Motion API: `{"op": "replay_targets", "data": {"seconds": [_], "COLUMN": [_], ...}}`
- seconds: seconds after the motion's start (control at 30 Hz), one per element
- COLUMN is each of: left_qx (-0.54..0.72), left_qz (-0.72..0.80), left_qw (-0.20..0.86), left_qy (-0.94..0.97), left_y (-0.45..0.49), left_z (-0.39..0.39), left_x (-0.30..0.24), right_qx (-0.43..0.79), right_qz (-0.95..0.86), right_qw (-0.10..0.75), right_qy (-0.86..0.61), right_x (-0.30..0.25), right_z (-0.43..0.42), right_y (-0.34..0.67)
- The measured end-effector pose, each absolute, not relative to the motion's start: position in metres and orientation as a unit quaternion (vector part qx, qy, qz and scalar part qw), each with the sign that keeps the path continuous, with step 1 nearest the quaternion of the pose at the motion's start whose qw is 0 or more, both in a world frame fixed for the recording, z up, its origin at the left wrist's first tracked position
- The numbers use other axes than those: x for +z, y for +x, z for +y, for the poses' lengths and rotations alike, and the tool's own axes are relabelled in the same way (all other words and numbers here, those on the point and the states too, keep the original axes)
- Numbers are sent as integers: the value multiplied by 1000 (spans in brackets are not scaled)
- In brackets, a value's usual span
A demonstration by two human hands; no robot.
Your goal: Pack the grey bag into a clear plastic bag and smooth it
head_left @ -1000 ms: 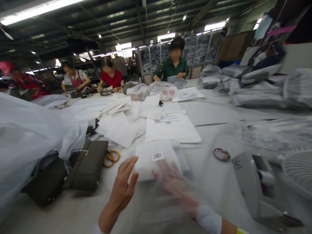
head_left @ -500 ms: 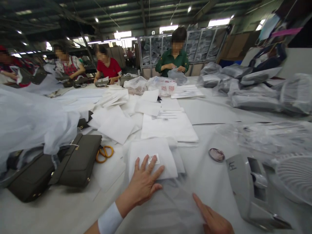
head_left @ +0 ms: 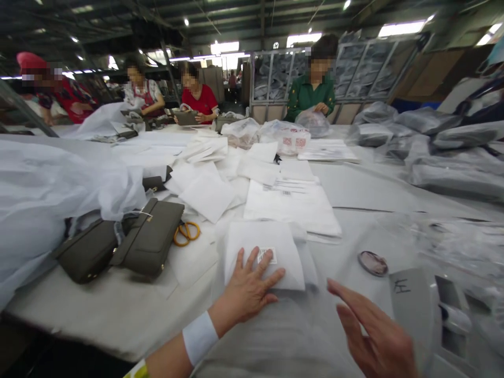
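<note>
My left hand point(head_left: 250, 291) lies flat with fingers spread on a white folded packet point(head_left: 271, 233), partly over a small barcode sticker point(head_left: 271, 255). The packet rests on or within a thin translucent plastic bag point(head_left: 291, 331), which spreads down toward me; I cannot tell which. To the right of the bag, my right hand point(head_left: 376, 331) is raised, its fingers stretched out and thumb apart, with nothing in it. A white band circles my left wrist.
Two dark olive handbags point(head_left: 151, 236) and orange-handled scissors point(head_left: 187, 233) lie left. White sheets point(head_left: 207, 191) and a stack with a barcode point(head_left: 291, 210) lie beyond. At right are a roll of tape point(head_left: 373, 263), a grey dispenser point(head_left: 417, 299) and bagged goods point(head_left: 444, 178). Several people work opposite.
My right hand has lifted from the plastic bag and moved away from it, its fingers opening. The left hand stays on the packet. The view has shifted left.
</note>
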State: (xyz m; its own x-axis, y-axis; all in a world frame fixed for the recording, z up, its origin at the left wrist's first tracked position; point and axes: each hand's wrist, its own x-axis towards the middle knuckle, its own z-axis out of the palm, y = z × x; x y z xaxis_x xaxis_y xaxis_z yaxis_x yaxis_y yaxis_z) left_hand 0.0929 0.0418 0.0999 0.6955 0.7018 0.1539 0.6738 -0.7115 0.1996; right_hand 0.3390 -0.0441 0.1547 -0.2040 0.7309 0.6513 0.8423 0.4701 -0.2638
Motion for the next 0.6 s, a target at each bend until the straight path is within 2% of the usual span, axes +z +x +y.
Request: {"op": "replay_targets", "data": {"seconds": [0.07, 0.17, 0.27, 0.37, 0.5, 0.6], "left_qx": [127, 184, 333, 408, 373, 362], "left_qz": [369, 390, 568, 676, 604, 536], "left_qw": [72, 101, 149, 305, 573, 657], "left_qy": [918, 897, 738, 532, 410, 387], "left_y": [90, 77, 55, 35, 32, 41], "left_z": [34, 17, 3, -5, -11, -17], "left_x": [102, 101, 91, 72, 44, 30], "right_qx": [-54, -80, -115, -137, -145, -155], "right_qz": [-801, -848, -852, -847, -848, -850], "right_qw": [349, 234, 166, 161, 163, 168], "right_qy": [-482, -470, -483, -487, -484, -475], "right_x": [157, 130, 98, 86, 91, 94], "right_z": [3, 51, 63, 57, 52, 51], "right_y": [312, 283, 276, 280, 284, 285]}}
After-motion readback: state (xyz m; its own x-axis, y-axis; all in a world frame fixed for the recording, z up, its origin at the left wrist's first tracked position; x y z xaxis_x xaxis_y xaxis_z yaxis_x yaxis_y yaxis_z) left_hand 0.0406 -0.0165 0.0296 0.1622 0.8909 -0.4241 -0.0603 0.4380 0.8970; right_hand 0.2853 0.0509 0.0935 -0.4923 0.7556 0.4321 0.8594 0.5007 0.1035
